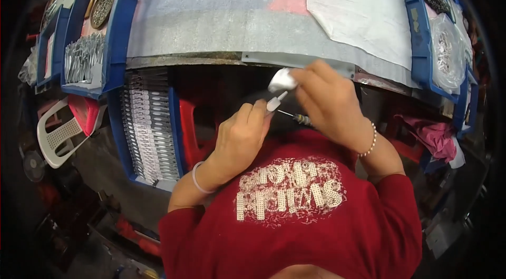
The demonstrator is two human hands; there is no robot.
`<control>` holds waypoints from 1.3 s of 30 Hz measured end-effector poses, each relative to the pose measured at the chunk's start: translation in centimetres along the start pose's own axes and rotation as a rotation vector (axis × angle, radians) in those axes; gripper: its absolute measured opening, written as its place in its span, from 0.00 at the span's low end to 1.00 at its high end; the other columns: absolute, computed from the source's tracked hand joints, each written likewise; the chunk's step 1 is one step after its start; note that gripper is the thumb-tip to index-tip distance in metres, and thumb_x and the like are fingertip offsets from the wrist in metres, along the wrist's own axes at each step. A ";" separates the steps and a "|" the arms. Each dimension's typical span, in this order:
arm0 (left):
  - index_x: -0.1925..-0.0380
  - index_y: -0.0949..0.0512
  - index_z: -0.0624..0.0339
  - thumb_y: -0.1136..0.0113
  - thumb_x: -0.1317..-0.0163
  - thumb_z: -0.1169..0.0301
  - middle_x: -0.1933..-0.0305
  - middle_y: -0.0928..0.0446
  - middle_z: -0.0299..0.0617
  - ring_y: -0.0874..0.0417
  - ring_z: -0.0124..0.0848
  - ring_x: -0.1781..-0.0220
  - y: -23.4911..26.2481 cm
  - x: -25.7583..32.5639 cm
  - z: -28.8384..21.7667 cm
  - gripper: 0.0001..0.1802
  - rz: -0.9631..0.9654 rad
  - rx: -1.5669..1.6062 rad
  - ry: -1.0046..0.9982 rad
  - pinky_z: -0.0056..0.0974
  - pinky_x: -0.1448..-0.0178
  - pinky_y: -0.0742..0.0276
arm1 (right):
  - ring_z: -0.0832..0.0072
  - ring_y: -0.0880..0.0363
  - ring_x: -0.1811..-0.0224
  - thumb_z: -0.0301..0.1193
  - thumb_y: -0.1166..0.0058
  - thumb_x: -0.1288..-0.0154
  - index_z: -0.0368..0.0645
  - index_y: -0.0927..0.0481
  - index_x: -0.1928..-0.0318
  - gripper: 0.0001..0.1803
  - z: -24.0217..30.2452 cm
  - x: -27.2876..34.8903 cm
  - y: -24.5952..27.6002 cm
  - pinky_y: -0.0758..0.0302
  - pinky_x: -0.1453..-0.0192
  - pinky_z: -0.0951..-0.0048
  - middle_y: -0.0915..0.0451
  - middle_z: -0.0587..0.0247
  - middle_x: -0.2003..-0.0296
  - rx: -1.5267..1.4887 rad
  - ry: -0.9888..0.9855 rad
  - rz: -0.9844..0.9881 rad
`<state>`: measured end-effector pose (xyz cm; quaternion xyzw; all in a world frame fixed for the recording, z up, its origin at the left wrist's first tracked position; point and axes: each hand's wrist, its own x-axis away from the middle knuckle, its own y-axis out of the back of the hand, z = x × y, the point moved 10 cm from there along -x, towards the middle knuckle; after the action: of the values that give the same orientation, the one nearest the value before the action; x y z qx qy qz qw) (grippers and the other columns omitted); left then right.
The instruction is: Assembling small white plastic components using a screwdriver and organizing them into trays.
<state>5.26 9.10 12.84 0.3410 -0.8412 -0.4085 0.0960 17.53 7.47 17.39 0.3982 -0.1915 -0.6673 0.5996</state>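
My left hand [241,134] is closed in a pinch on a small whitish piece [273,104] with a narrow tip, just in front of the table edge. Close by on the right, my right hand [328,100] grips a crumpled white wipe [281,80], which sits just above that tip. Below the right fingers a screwdriver [301,119] with a dark handle juts out, its thin metal shaft pointing toward the left hand. It appears tucked in the right palm, though the palm itself is hidden.
A padded grey-white sheet [211,20] covers the table, with white cloth [363,20] on its right. Blue bins hold metal pieces [84,60] at left and a plastic bag [447,55] at right. A blue crate [150,126] of lined-up parts stands below left, near a pale chair [57,134].
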 end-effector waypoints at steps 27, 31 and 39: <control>0.62 0.24 0.65 0.43 0.36 0.72 0.73 0.25 0.43 0.24 0.36 0.78 1.9 -0.8 -1.6 0.07 0.081 0.276 -0.086 0.36 0.75 0.28 | 0.69 0.23 0.81 0.24 0.43 0.42 0.43 0.19 0.56 0.12 -0.8 -0.5 1.3 0.29 0.79 0.70 0.23 0.61 0.77 0.194 -0.022 -0.063; 0.54 0.24 0.61 0.57 0.25 0.68 0.74 0.30 0.31 0.37 0.14 0.81 -1.9 0.6 0.1 0.12 0.551 1.122 0.603 0.21 0.79 0.46 | 0.72 0.25 0.82 0.26 0.43 0.48 0.44 0.20 0.54 0.17 5.4 0.3 1.3 0.31 0.81 0.71 0.25 0.67 0.80 0.011 0.253 0.055; 0.52 0.27 0.67 0.56 0.26 0.69 0.75 0.33 0.31 0.42 0.14 0.82 -1.6 -0.7 -1.6 0.13 0.628 1.464 0.834 0.22 0.80 0.49 | 0.73 0.24 0.79 0.27 0.44 0.48 0.41 0.21 0.61 0.11 4.4 -1.2 2.6 0.28 0.77 0.71 0.27 0.66 0.77 0.167 0.274 0.109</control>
<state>7.32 7.87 12.71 0.1916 -0.8423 0.4320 0.2594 15.79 7.12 22.30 0.5231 -0.1841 -0.5548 0.6202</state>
